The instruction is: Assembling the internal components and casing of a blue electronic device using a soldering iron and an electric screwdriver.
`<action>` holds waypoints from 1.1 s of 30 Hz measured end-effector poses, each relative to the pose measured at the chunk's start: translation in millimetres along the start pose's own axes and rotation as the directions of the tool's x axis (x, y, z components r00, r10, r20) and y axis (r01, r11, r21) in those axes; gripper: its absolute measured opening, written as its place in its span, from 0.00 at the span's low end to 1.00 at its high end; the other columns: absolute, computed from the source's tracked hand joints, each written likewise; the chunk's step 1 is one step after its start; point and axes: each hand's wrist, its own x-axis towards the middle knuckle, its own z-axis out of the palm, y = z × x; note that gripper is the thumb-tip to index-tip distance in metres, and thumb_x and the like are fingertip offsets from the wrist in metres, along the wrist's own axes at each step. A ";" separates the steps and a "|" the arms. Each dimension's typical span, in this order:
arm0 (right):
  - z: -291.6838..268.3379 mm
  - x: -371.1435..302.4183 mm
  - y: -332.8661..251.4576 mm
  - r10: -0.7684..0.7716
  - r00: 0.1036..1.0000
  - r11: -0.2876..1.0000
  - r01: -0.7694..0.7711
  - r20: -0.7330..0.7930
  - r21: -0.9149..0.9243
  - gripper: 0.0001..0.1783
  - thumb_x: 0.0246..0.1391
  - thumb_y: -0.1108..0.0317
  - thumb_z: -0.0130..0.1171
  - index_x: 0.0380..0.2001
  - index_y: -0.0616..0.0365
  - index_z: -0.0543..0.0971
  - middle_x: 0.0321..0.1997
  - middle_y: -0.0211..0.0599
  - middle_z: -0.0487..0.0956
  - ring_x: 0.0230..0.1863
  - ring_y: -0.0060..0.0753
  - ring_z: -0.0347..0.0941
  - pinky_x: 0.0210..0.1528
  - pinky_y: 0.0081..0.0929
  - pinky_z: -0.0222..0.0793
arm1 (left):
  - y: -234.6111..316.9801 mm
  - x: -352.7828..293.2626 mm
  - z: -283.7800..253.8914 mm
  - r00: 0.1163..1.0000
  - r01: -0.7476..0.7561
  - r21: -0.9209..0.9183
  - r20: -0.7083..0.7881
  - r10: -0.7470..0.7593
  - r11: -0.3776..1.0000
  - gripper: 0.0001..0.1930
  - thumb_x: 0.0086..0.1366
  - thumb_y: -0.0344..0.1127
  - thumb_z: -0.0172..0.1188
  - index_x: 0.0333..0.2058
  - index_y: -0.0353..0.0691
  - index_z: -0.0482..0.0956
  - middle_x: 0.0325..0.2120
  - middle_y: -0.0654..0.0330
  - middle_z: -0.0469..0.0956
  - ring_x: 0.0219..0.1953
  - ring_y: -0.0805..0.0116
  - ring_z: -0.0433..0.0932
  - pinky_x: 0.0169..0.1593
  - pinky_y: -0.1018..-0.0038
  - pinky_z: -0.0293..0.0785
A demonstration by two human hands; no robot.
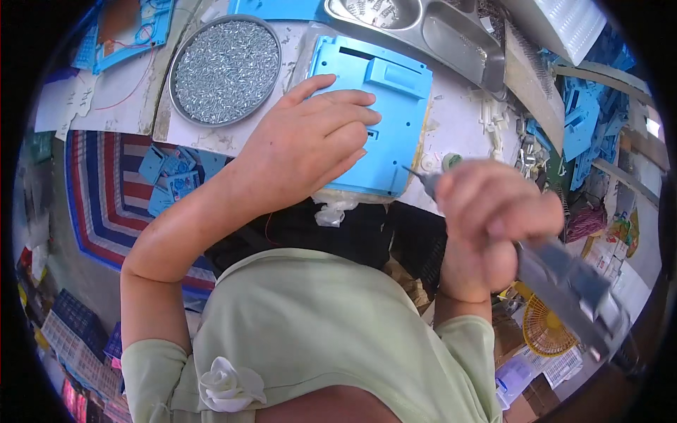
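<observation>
A light blue plastic panel (398, 130) with slots, small holes and a raised block lies on the work table. My left hand (310, 134) rests on the panel's left and middle part, its fingers stretched out and a little apart. In my right hand (493, 218) is a dark electric screwdriver (575, 285), gripped with closed fingers and blurred by motion. The thin bit points left, close to a hole at the panel's lower right corner; I cannot tell whether it touches.
A round dish (172, 81) full of small silver screws (226, 70) stands left of the panel. Behind it sits a metal compartment tray (455, 32). Small white parts (493, 123) lie to the right. More blue pieces fill a striped bag (95, 204) below left. A yellow basket (546, 328) is lower right.
</observation>
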 end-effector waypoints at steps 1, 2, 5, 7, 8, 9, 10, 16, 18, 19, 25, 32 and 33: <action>1.7 2.7 10.5 0.006 1.000 0.999 -0.005 0.023 -0.037 0.11 0.52 0.80 0.64 0.33 0.62 0.71 0.17 0.35 0.71 0.15 0.34 0.68 0.20 0.30 0.67 | -1.4 1.1 0.2 1.000 -0.004 -0.007 -0.010 0.004 1.000 0.08 0.63 0.30 0.65 0.38 0.38 0.76 0.51 0.60 0.81 0.60 0.57 0.77 0.67 0.49 0.64; 1.6 2.2 14.7 0.013 0.999 0.999 -0.011 0.046 -0.050 0.11 0.52 0.80 0.65 0.33 0.62 0.71 0.17 0.35 0.71 0.15 0.35 0.68 0.20 0.30 0.68 | -1.2 1.1 0.5 1.000 0.000 -0.019 -0.003 0.000 1.000 0.08 0.63 0.30 0.65 0.38 0.38 0.76 0.51 0.60 0.81 0.60 0.57 0.77 0.67 0.49 0.64; 2.0 -0.6 23.9 0.021 0.996 0.996 -0.013 0.088 -0.088 0.11 0.51 0.80 0.65 0.33 0.62 0.72 0.16 0.35 0.71 0.15 0.35 0.68 0.20 0.29 0.68 | 0.0 -2.1 2.0 1.000 0.016 -0.049 0.012 -0.016 0.999 0.09 0.62 0.30 0.65 0.39 0.39 0.76 0.51 0.60 0.81 0.60 0.57 0.77 0.67 0.48 0.64; 10.3 -3.0 20.6 0.069 0.998 0.992 -0.070 -0.009 -0.106 0.10 0.53 0.76 0.66 0.27 0.61 0.72 0.16 0.35 0.72 0.15 0.35 0.68 0.21 0.31 0.69 | -0.7 -2.1 3.0 1.000 0.010 -0.061 0.011 -0.009 0.998 0.09 0.62 0.30 0.66 0.39 0.39 0.76 0.52 0.60 0.81 0.60 0.56 0.77 0.67 0.48 0.64; 7.7 0.7 19.6 0.083 0.997 0.995 -0.083 -0.006 -0.063 0.12 0.54 0.75 0.67 0.26 0.61 0.72 0.15 0.35 0.72 0.15 0.35 0.68 0.22 0.32 0.70 | -0.5 -2.8 3.2 1.000 0.017 -0.059 0.009 -0.016 0.998 0.09 0.62 0.29 0.66 0.39 0.39 0.76 0.52 0.60 0.81 0.60 0.56 0.77 0.67 0.47 0.65; 2.4 7.1 17.1 0.097 0.995 0.995 -0.097 -0.002 -0.020 0.13 0.54 0.73 0.67 0.24 0.61 0.71 0.15 0.34 0.72 0.15 0.36 0.68 0.22 0.33 0.70 | 0.0 -3.9 3.2 1.000 0.024 -0.057 0.007 -0.024 0.998 0.09 0.62 0.29 0.66 0.38 0.39 0.75 0.52 0.60 0.80 0.60 0.56 0.77 0.67 0.47 0.65; -0.5 13.8 15.2 0.106 0.994 0.994 -0.107 -0.034 -0.016 0.14 0.55 0.71 0.67 0.23 0.61 0.71 0.16 0.34 0.72 0.16 0.36 0.69 0.24 0.33 0.71 | -1.6 -2.5 2.4 1.000 0.024 -0.053 0.000 -0.024 0.998 0.09 0.61 0.29 0.66 0.38 0.39 0.75 0.52 0.59 0.80 0.60 0.56 0.77 0.67 0.47 0.65; -14.5 19.2 23.9 0.136 0.986 0.973 -0.151 -0.095 -0.176 0.12 0.57 0.73 0.66 0.28 0.59 0.70 0.21 0.35 0.74 0.22 0.33 0.71 0.28 0.35 0.73 | -3.1 -2.1 3.9 1.000 0.015 -0.066 -0.006 -0.016 0.998 0.13 0.59 0.28 0.68 0.40 0.39 0.73 0.52 0.59 0.80 0.60 0.54 0.77 0.65 0.46 0.66; -16.5 21.8 29.8 0.140 0.990 0.984 -0.141 -0.018 -0.106 0.11 0.57 0.75 0.65 0.31 0.58 0.70 0.22 0.35 0.74 0.23 0.33 0.72 0.29 0.36 0.72 | -3.1 -3.3 5.5 1.000 0.011 -0.070 -0.002 -0.011 0.997 0.13 0.59 0.28 0.68 0.40 0.39 0.73 0.52 0.59 0.80 0.60 0.55 0.77 0.65 0.46 0.66; -20.3 21.0 34.1 0.123 0.992 0.988 -0.123 -0.003 -0.089 0.11 0.57 0.76 0.65 0.32 0.59 0.70 0.21 0.34 0.73 0.23 0.32 0.72 0.30 0.34 0.72 | -2.3 -4.0 6.5 1.000 0.009 -0.077 0.004 -0.008 0.997 0.14 0.59 0.28 0.68 0.40 0.39 0.73 0.52 0.59 0.80 0.60 0.55 0.77 0.65 0.46 0.66; -43.2 59.0 26.4 0.025 0.999 1.000 -0.025 -0.035 0.007 0.10 0.63 0.68 0.57 0.31 0.53 0.66 0.16 0.28 0.65 0.18 0.26 0.61 0.27 0.32 0.67 | -1.5 -3.5 2.0 0.999 0.030 -0.087 0.026 -0.028 0.996 0.14 0.57 0.27 0.69 0.39 0.40 0.72 0.52 0.58 0.80 0.61 0.55 0.77 0.66 0.46 0.65; -50.4 71.1 70.6 0.128 0.989 0.987 -0.135 -0.078 -0.089 0.08 0.63 0.72 0.54 0.32 0.56 0.66 0.16 0.28 0.63 0.18 0.25 0.58 0.27 0.31 0.65 | -1.7 -6.0 6.8 0.999 0.031 -0.085 0.022 -0.029 0.996 0.14 0.57 0.27 0.69 0.38 0.41 0.73 0.53 0.58 0.79 0.62 0.56 0.76 0.68 0.47 0.64; -49.2 70.7 72.8 0.135 0.987 0.984 -0.144 -0.090 -0.106 0.07 0.63 0.72 0.54 0.32 0.57 0.67 0.16 0.28 0.63 0.18 0.25 0.58 0.27 0.31 0.65 | -0.9 -6.2 6.8 0.999 0.039 -0.087 0.027 -0.037 0.995 0.14 0.57 0.27 0.69 0.38 0.41 0.73 0.53 0.58 0.79 0.62 0.56 0.76 0.68 0.47 0.64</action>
